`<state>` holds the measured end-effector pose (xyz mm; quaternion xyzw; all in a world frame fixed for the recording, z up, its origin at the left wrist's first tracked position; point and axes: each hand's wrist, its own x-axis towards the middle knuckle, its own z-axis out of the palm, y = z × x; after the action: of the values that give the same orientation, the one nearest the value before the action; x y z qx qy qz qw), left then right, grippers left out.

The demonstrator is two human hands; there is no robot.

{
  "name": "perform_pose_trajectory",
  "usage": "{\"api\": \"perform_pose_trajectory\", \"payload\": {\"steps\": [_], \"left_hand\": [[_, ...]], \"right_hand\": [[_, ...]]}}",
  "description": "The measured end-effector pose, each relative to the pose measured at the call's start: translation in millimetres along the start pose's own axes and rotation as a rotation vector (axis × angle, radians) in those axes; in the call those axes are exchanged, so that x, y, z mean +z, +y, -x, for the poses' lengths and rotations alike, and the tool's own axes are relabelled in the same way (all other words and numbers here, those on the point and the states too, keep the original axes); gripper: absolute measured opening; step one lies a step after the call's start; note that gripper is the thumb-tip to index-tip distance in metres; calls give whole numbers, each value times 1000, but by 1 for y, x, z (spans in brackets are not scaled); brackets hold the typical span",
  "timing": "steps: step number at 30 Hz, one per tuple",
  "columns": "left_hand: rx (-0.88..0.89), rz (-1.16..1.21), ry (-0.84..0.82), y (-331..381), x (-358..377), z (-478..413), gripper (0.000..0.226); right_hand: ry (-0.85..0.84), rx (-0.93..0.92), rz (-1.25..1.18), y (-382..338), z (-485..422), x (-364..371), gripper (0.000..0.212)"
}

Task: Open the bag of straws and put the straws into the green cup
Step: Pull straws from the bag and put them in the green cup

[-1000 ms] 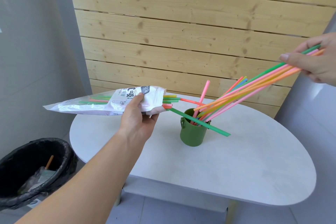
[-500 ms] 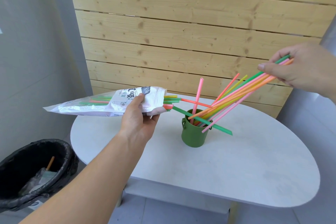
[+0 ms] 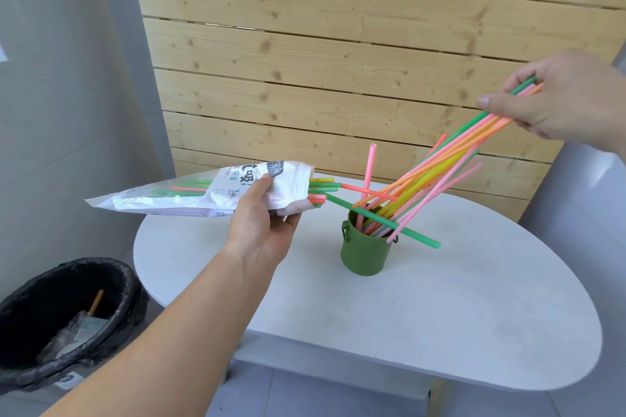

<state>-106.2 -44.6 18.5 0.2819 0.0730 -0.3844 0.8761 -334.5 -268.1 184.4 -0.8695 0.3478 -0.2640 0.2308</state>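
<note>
**Now a green straw bars the cup's mouth**

Lower left of the frame, a black-lined bin [image 3: 132,301] stands beside the white desk [image 3: 440,315], with a wooden slat wall [image 3: 338,44] behind. At centre, the green cup [image 3: 366,254] stands on the desk. A loose green straw [image 3: 416,235] slants across its rim from the bag [image 3: 189,195], which the left hand [image 3: 261,223] grips. Upper right, the right hand [image 3: 555,98] pinches the straws [image 3: 450,159]. Compared with a moment ago, that hand is lower, the bundle is steeper and its tips are deeper in the cup.
</note>
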Motion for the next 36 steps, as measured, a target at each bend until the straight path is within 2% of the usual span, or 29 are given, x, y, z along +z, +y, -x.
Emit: {"api": "perform_pose_trajectory", "payload": {"steps": [5, 9, 20, 30, 33, 36], "left_hand": [[3, 6, 11, 2, -1, -1, 12], [5, 4, 6, 2, -1, -1, 9], [-3, -4, 8, 3, 0, -1, 10], [14, 11, 7, 4, 1, 4, 7], [6, 28, -5, 4, 2, 4, 8], [0, 30, -22, 3, 3, 4, 10]], "right_hand": [[-19, 12, -9, -2, -5, -1, 48], [-21, 37, -21, -5, -9, 1, 35], [-8, 68, -23, -12, -20, 3, 35], [-103, 12, 123, -13, -5, 17, 33], [-75, -55, 165, -9, 0, 14, 32], [-38, -61, 107, -7, 5, 7, 27]]}}
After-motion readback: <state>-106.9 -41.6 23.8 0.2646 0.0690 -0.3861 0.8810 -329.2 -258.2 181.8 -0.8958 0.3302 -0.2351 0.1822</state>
